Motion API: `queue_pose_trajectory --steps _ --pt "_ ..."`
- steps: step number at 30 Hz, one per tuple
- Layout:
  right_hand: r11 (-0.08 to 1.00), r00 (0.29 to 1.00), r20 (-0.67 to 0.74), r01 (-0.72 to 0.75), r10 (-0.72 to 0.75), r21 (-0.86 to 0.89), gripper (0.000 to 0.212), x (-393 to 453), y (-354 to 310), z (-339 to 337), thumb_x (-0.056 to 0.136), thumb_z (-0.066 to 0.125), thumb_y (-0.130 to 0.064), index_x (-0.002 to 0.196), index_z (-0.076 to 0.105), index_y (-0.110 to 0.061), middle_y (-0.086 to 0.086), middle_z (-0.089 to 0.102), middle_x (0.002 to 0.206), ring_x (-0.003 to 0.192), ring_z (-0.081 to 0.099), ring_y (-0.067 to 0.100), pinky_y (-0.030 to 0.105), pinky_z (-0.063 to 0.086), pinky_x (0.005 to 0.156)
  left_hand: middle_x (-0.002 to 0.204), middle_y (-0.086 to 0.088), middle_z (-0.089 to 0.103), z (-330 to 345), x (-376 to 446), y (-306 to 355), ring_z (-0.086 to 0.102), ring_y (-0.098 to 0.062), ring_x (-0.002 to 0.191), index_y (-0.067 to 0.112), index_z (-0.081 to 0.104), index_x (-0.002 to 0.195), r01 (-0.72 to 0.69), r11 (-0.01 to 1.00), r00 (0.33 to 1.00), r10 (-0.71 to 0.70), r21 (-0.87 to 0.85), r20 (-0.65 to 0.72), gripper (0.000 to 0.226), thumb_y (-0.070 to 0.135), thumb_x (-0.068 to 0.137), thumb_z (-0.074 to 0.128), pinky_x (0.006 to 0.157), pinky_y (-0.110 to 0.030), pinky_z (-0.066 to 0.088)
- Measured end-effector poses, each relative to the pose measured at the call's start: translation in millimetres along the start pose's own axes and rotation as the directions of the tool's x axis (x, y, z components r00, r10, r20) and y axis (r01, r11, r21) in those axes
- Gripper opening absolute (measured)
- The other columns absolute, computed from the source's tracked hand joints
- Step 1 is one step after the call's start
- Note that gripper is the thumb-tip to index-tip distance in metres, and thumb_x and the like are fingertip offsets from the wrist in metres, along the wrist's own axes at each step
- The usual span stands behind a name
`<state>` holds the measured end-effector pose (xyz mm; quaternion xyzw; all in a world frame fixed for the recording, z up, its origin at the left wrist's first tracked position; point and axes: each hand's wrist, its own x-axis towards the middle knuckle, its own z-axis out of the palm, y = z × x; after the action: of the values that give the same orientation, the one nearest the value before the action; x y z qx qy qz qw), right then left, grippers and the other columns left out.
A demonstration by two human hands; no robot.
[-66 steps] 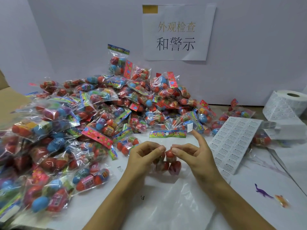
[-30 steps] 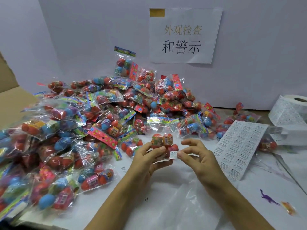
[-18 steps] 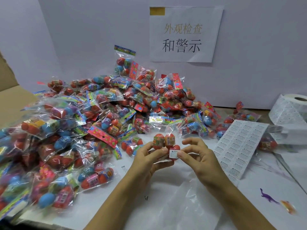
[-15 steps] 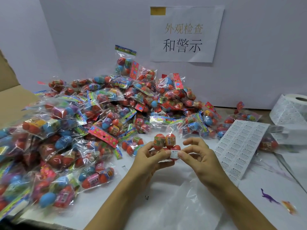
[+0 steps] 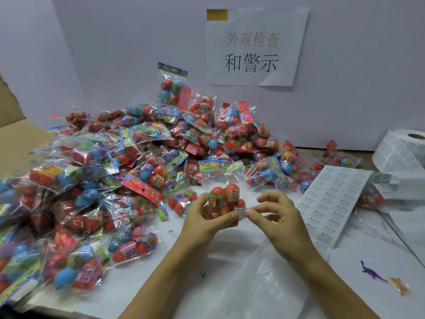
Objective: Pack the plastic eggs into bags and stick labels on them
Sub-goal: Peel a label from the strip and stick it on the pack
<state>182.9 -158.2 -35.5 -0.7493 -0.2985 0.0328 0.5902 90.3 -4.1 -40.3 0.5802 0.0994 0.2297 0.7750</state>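
Left hand [image 5: 207, 217]: fingers curled round a bag of eggs [image 5: 224, 199] at centre frame, held above the table.
Right hand [image 5: 276, 217]: thumb and forefinger pinch a small white label [image 5: 240, 212] against the bag's lower right; other fingers loosely spread.
Surroundings: pile of packed bags [image 5: 142, 157] fills the left and centre; label sheet [image 5: 331, 203] to the right; label roll [image 5: 400, 150] at the right edge; toy dinosaur [image 5: 371, 272] lower right.
Writing: wall sign [image 5: 253, 47] reads "外观检查 和警示"; the label shows "WARNING".
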Motion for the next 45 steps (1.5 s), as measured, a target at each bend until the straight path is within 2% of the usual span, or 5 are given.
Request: queue_pose_trajectory --steps 8,20,31,36,45 --pt "0.996 0.992 -0.124 -0.024 0.034 0.081 0.027 -1 -7 5 0.073 0.066 -0.056 0.088 0.076 -0.036 -0.022 0.057 0.112 0.108 0.057 0.001 0.016 0.049 0.076 0.098 -0.011 0.079 2 1 -3 0.076 -0.026 0.093 0.011 0.068 0.111 -0.041 0.997 0.996 0.045 0.060 -0.073 0.040 -0.001 0.077 0.086 0.076 -0.031 0.061" --pt "0.994 0.998 -0.036 -0.054 0.057 0.100 0.006 -2 0 4 0.083 0.081 -0.022 0.078 0.077 -0.022 -0.014 0.063 0.109 0.102 0.063 0.001 0.012 0.049 0.070 0.107 -0.018 0.077 0 -1 1 0.075 -0.034 0.102 0.027 0.076 0.102 -0.022 1.000 1.000 0.022 -0.016 0.011 0.036 0.018 0.071 0.091 0.081 -0.033 0.061" --pt "0.982 0.988 -0.010 -0.154 0.156 0.113 0.030 1 0 1 0.071 0.084 -0.041 0.071 0.069 -0.016 -0.011 0.064 0.105 0.097 0.061 -0.004 0.022 0.047 0.083 0.111 -0.021 0.075 -2 -1 7 0.074 -0.035 0.101 0.014 0.075 0.110 0.046 0.996 0.997 -0.041 -0.070 0.064 0.038 0.011 0.074 0.087 0.080 -0.030 0.060" --pt "0.823 0.929 0.198 -0.369 0.313 0.431 0.020 4 -8 -2 0.086 0.070 -0.034 0.097 0.074 -0.018 0.001 0.076 0.098 0.093 0.068 0.015 0.028 0.049 0.066 0.107 -0.022 0.076 1 -1 6 0.075 -0.031 0.096 0.009 0.073 0.111 0.101 0.982 0.994 -0.092 -0.156 0.062 0.040 0.005 0.072 0.082 0.075 -0.030 0.060" --pt "0.940 0.985 0.134 -0.149 0.113 0.307 0.029 -5 -12 3 0.071 0.080 -0.044 0.099 0.078 -0.039 -0.003 0.076 0.091 0.080 0.070 0.006 0.019 0.052 0.058 0.113 -0.018 0.075 0 -3 9 0.073 -0.034 0.107 0.021 0.075 0.113 0.070 0.995 0.992 -0.062 -0.073 0.114 0.048 0.019 0.067 0.091 0.085 -0.032 0.059"
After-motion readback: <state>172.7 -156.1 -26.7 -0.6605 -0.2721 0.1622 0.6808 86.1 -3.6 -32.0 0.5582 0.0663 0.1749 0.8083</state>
